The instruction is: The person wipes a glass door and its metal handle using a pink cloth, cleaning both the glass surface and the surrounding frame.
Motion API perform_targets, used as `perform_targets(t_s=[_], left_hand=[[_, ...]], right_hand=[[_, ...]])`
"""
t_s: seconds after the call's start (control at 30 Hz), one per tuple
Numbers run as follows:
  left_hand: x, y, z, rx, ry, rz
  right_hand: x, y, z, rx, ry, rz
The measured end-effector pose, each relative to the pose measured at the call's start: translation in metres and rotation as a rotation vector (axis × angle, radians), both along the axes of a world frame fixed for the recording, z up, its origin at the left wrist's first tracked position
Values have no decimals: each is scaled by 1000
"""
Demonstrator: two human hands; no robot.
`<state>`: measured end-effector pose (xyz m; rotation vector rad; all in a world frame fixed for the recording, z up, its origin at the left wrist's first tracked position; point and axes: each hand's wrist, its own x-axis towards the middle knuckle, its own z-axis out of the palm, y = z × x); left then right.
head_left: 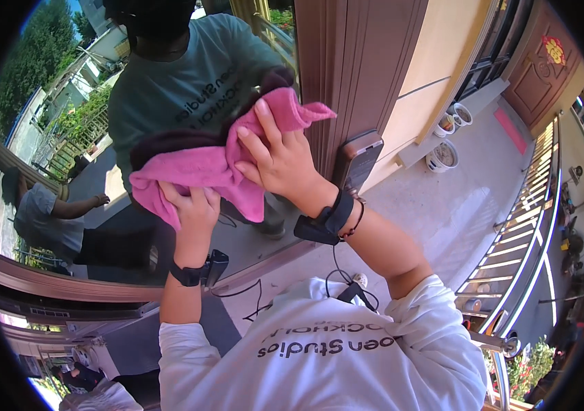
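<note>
A crumpled pink cloth [193, 169] lies against a dark reflective glass pane [134, 250]. At the cloth's lower edge, my left hand [195, 218] grips it with bent fingers. Higher and to the right, my right hand [280, 159] presses its upper part to the glass; the fingers are partly stretched over the fabric and a fold hangs beyond them. Each wrist carries a black strap with a small device. The pane mirrors my upper body, the cloth's dark underside, and another person at the left.
A brown frame [353, 61] borders the glass, with a dark lock handle [360, 159] close to my right wrist. White buckets [441, 157] stand by the wall at right. A metal railing [511, 236] curves along the walkway. Black cables hang below my wrists.
</note>
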<state>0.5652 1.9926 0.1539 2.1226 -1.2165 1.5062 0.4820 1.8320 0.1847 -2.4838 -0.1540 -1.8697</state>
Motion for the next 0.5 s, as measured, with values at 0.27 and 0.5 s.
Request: perform_targets(t_s=[0.27,0.5], left_hand=[[11,53,-40,184,97,101],[21,20,167,-268,-93,-193]], right_hand=[[7,7,-57,-104,176,-11],[8,-19,176,-148,-396,170]])
